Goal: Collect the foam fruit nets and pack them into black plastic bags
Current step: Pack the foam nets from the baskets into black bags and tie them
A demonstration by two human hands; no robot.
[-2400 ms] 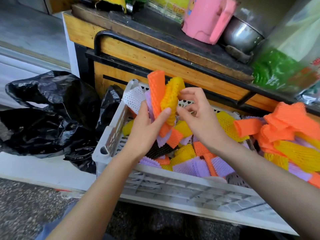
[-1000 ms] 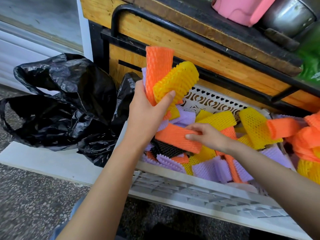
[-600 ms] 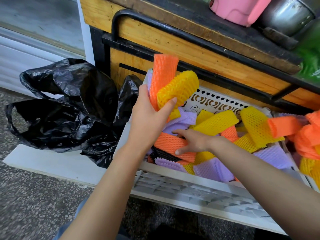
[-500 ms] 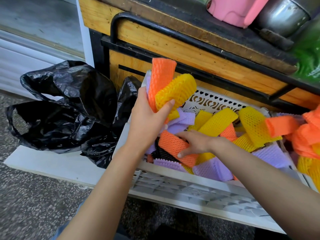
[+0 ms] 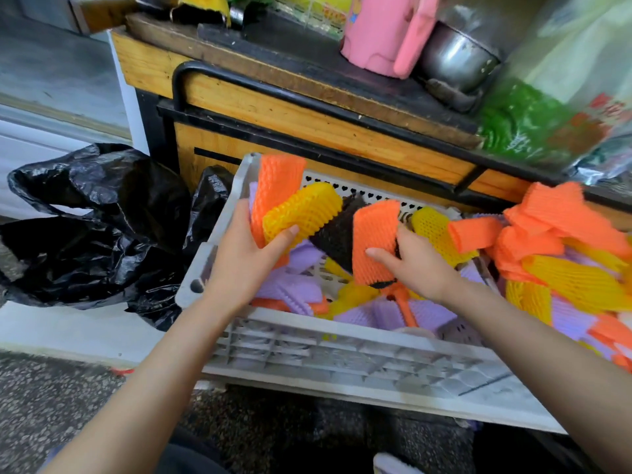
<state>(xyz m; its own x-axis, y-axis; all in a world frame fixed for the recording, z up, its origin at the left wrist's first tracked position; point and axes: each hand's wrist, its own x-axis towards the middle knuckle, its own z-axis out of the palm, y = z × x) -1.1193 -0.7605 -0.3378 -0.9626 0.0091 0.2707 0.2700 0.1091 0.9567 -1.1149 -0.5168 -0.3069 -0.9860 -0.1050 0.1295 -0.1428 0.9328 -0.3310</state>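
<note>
A white plastic crate (image 5: pixel 342 357) holds several foam fruit nets in purple (image 5: pixel 294 289), yellow and orange. My left hand (image 5: pixel 244 258) grips a bunch of nets (image 5: pixel 290 206) above the crate's left end, an orange one upright and a yellow one against my thumb. My right hand (image 5: pixel 413 265) holds an orange net (image 5: pixel 372 241) together with a black net (image 5: pixel 337 237), lifted just above the crate's middle. A crumpled black plastic bag (image 5: pixel 92 227) lies on the low ledge to the left of the crate.
A heap of orange and yellow nets (image 5: pixel 561 254) spills over the crate's right end. Behind stands a wooden cart (image 5: pixel 307 121) with a black metal rail, a pink jug (image 5: pixel 386 32) and a steel bowl (image 5: pixel 455 56) on top. Speckled floor (image 5: pixel 51 405) lies below.
My right hand reached down into the crate, took hold of an orange net with a black one, and has lifted them. My left hand kept its bunch, shifting slightly.
</note>
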